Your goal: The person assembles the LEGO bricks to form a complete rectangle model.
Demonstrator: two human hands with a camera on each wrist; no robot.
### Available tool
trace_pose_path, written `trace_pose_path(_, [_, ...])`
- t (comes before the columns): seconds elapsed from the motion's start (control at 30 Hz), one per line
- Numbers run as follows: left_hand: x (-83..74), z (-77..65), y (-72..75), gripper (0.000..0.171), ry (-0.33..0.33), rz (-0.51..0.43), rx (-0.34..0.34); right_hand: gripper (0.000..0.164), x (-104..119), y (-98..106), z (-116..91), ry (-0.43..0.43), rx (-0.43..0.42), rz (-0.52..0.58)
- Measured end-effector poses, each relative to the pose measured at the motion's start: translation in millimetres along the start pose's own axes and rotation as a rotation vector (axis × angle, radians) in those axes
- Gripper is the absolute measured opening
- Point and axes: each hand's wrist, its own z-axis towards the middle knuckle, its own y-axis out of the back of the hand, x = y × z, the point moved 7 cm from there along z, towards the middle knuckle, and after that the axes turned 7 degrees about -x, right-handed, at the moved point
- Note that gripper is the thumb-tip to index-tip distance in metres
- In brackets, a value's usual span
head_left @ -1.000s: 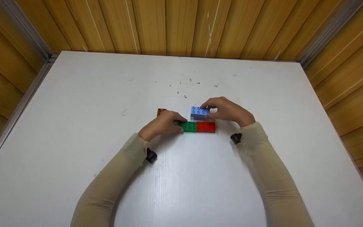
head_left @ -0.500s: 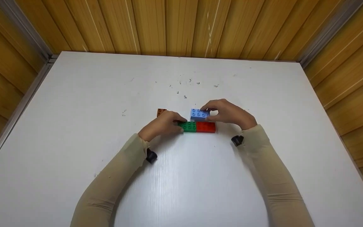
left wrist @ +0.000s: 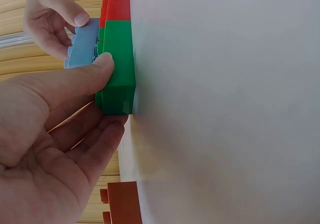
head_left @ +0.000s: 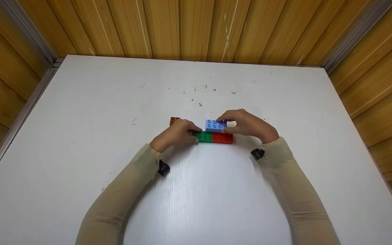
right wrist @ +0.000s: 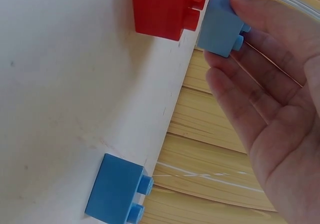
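My left hand [head_left: 175, 136] holds a green toy building brick [head_left: 204, 137] by its left end, thumb on the near side. A red brick [head_left: 225, 138] stands end to end with the green one on the table. My right hand [head_left: 250, 126] pinches a light blue brick [head_left: 213, 126] between thumb and fingers. In the left wrist view this light blue brick [left wrist: 84, 44] is over the studs of the green brick [left wrist: 119, 59], with a narrow gap showing. From the right wrist, it lies just beyond the studs of the red brick [right wrist: 160, 9].
An orange-brown brick [head_left: 173, 120] sits partly behind my left hand. In the right wrist view another blue brick [right wrist: 115, 189] stands on the white table [head_left: 196, 197]; my right hand hides it from the head camera. Wooden-slat walls [head_left: 196, 30] border the table.
My right hand has brought the light blue brick toward me and over the far edge of the green and red bricks. The left hand has stayed in place on the green brick.
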Motion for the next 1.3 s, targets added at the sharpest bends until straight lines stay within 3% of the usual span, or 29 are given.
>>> trace_pose_path(0.2, [-1.1, 0.7, 0.8, 0.038, -0.026, 0.033, -0.009, 0.037, 5.4, -0.4, -1.9, 0.036, -0.002, -0.005])
trace_pose_path(0.4, [-0.2, 1.2, 0.6, 0.039, 0.003, 0.037, 0.004, 0.037, 9.3, -2.9, -3.4, 0.058, 0.003, 0.002])
trace_pose_path(0.83, [0.4, 2.4, 0.3, 0.041, 0.007, 0.055, 0.018, 0.037, 9.8, -8.0, -4.5, 0.020, 0.045, -0.012])
trace_pose_path(1.3, [0.6, 2.9, 0.5, 0.040, 0.004, 0.027, 0.007, 0.035, 12.1, -10.4, -4.7, 0.053, 0.047, -0.020])
